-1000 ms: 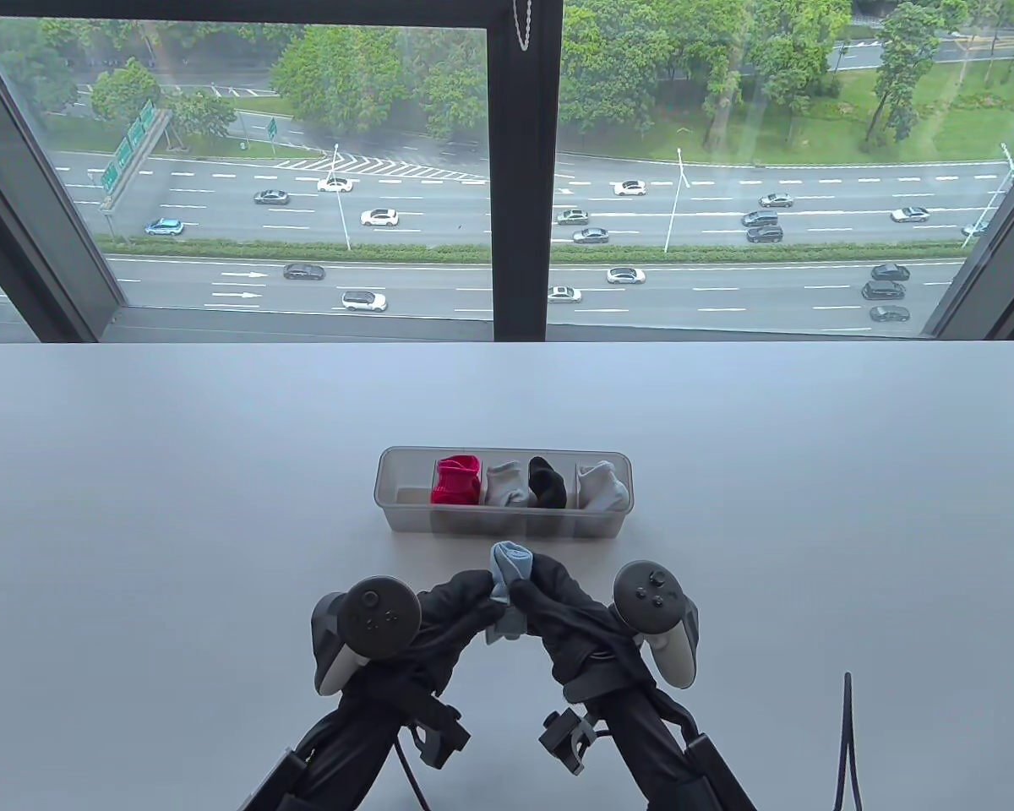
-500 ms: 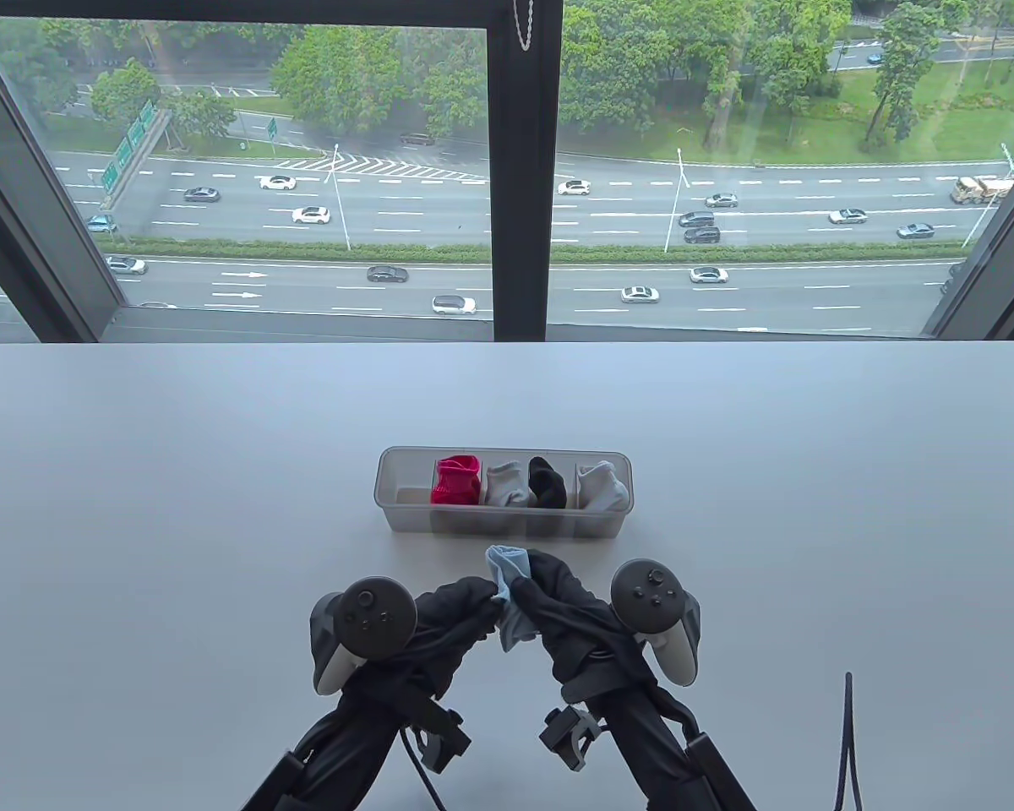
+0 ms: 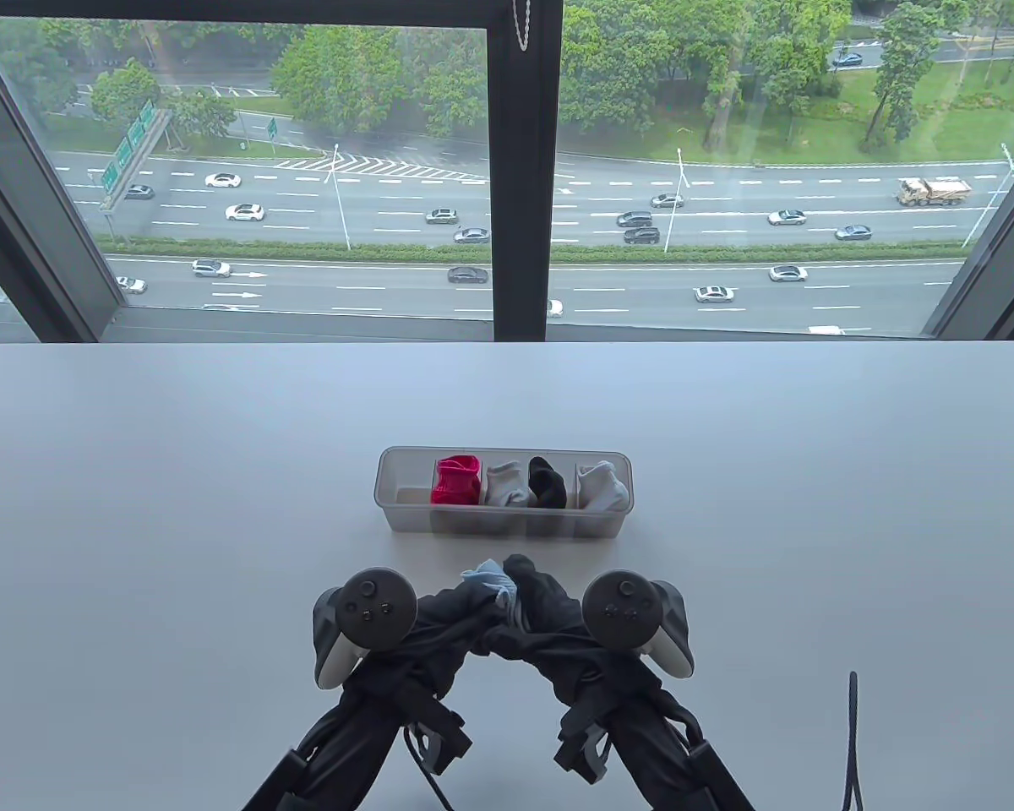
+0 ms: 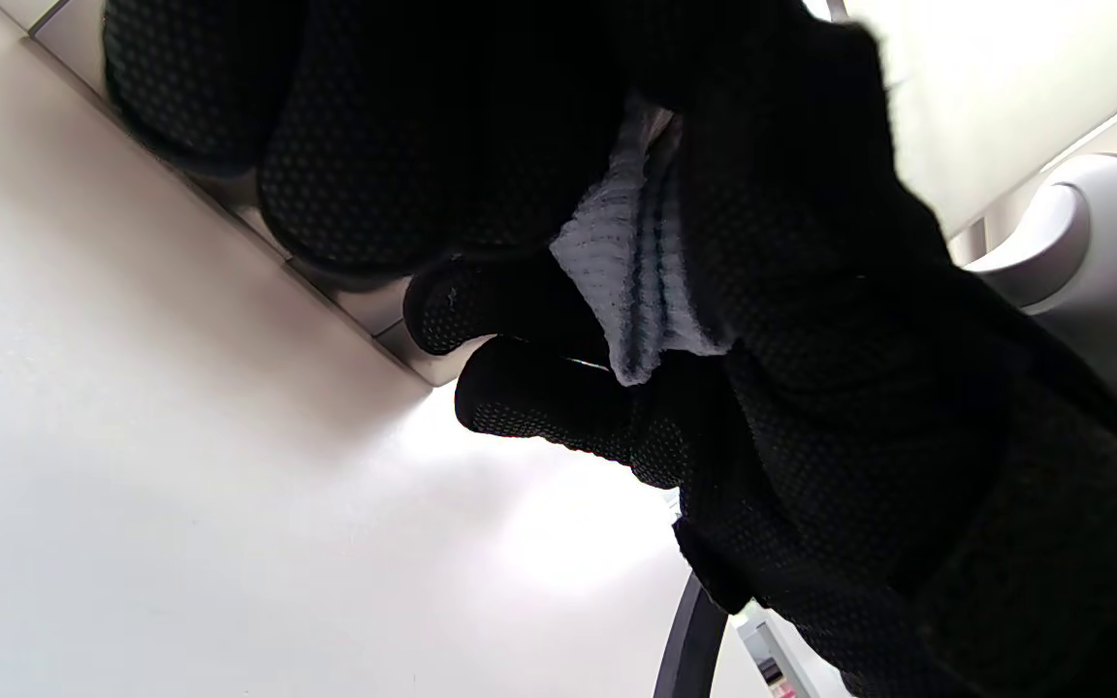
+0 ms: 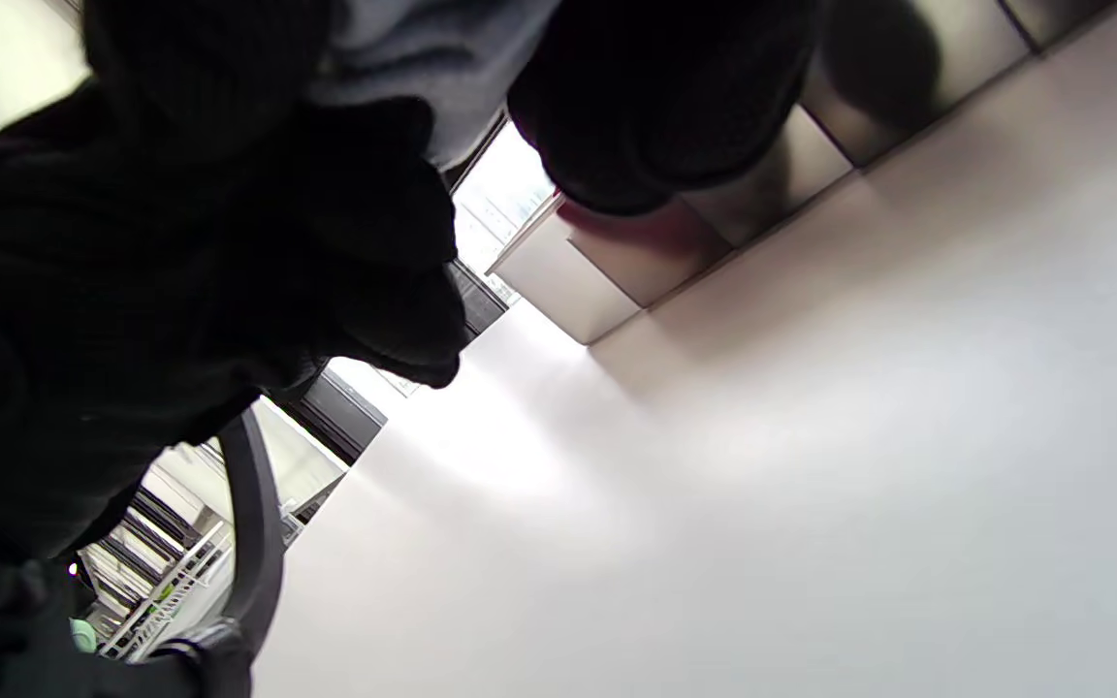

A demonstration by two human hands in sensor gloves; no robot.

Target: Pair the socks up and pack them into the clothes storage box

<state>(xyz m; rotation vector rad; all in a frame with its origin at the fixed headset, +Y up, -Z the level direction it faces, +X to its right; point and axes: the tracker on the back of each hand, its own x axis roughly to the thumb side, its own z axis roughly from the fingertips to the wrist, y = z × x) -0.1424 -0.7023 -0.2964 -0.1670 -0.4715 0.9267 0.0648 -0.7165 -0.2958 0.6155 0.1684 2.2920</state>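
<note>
Both hands meet just in front of the clear storage box (image 3: 406, 515) and hold a light blue sock bundle (image 3: 490, 581) between them, above the table. My left hand (image 3: 465, 604) grips it from the left and my right hand (image 3: 534, 591) from the right. The left wrist view shows ribbed pale sock fabric (image 4: 631, 281) wedged between curled gloved fingers (image 4: 539, 397). In the right wrist view the sock (image 5: 423, 48) sits at the top under dark fingers. The box holds a pink pair (image 3: 457, 481), a grey pair (image 3: 505, 486), a black pair (image 3: 547, 484) and a white pair (image 3: 602, 488); its leftmost compartment (image 3: 406, 486) has no socks.
The white table (image 3: 177, 507) runs wide to both sides of the box. A large window with a dark centre post (image 3: 520, 169) stands behind the far edge. A thin black cable loop (image 3: 850, 743) rises at the near right.
The hands have drawn closer together and the sock is bunched lower and more compactly between them; its hanging tail no longer shows. The right hand has shifted left.
</note>
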